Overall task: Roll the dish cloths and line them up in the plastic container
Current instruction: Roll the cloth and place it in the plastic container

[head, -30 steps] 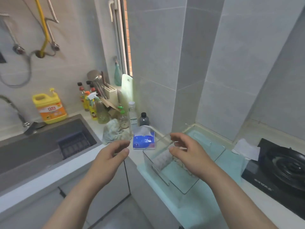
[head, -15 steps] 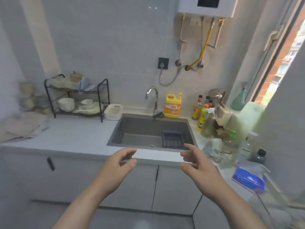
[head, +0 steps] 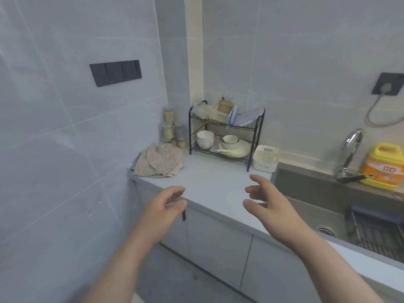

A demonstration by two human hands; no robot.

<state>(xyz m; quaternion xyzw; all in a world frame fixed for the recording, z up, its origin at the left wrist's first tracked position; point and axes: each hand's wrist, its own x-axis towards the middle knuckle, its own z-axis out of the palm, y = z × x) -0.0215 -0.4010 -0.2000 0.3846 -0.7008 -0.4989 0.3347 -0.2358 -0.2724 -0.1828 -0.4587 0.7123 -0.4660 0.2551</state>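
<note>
Empty left hand (head: pixel 162 207), right hand (head: pixel 270 203); cloths (head: pixel 159 161) beside rack (head: pixel 190 136).

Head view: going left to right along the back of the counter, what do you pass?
pile of dish cloths → black dish rack → white plastic basket → tap → yellow detergent jug

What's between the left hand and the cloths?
Only bare countertop, in the head view. The left hand hovers at its front edge; the dish cloths lie by the wall.
</note>
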